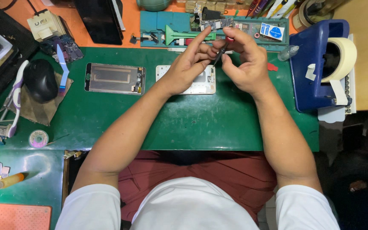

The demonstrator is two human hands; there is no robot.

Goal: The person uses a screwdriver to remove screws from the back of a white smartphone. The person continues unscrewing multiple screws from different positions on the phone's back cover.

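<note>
Right hand (245, 64) pinches a red-capped screwdriver (221, 52); left hand (188, 64), half curled, fingers its tip. Both hover over the white phone frame (187, 79) at the mat's (192, 123) far edge. A slip could drop a part (too small to see) among the clutter.

white phone frame (207, 83) half hidden, screwdriver (220, 52) tip indistinct

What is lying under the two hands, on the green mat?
Under the left hand and right hand lies a white phone frame on the green mat. Its lower edge and corners show; the hands cover its upper middle. The right hand holds a thin dark tool.
</note>
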